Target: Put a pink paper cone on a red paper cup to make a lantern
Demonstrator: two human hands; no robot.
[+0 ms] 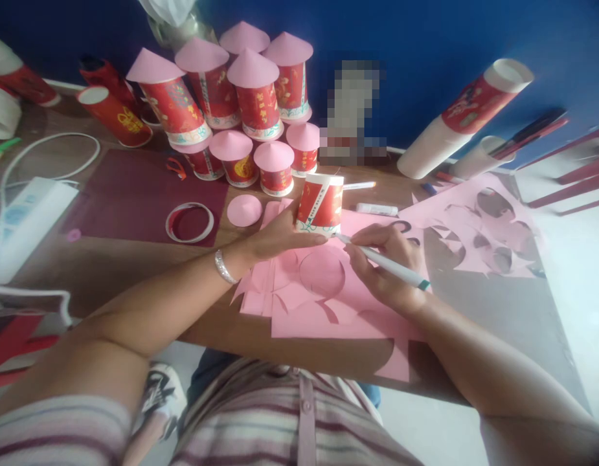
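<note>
My left hand (292,230) is wrapped round a red patterned paper cup (321,202) with a white strip running down its side and a band of green doodles along its lower edge. In my right hand (389,262) is a white marker (389,262) with a green end, its tip touching or very near the cup's lower rim. Underneath both hands lie sheets of pink paper (299,323) with round and curved cuts in them. A pair of scissors (406,228) lies partly hidden behind my right hand.
Several red cups with pink cone tops (253,77) stand at the back. A pink cone (244,210) and a white paper ring (190,223) lie left. Cut pink scraps (493,223), a capped marker (377,209) and leaning paper tubes (440,145) are right. A power strip (37,223) sits far left.
</note>
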